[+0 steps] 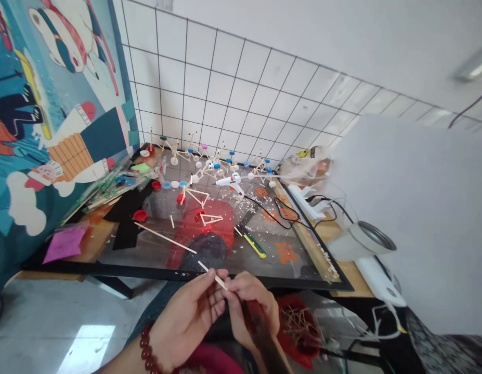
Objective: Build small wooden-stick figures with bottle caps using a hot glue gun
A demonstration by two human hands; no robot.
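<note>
Close to the table's front edge, my left hand (190,314) and my right hand (252,304) come together over my lap. Between them is a short thin wooden stick (204,266), pinched by my left thumb and fingers, with its lower end at my right fingertips. A dark brown, blurred shape (260,327) covers part of my right hand; I cannot make out what it is. Beyond my hands lie a longer wooden stick (166,238), a yellow and green utility knife (254,244) and small triangular stick frames (211,218) with red bottle caps.
A white glue gun (233,183) lies mid-table, its black cord running right to a white power strip (309,200). Several stick-and-cap models (221,161) stand at the back. At right is a white cylindrical container (357,241); a red bag of sticks (299,327) hangs below.
</note>
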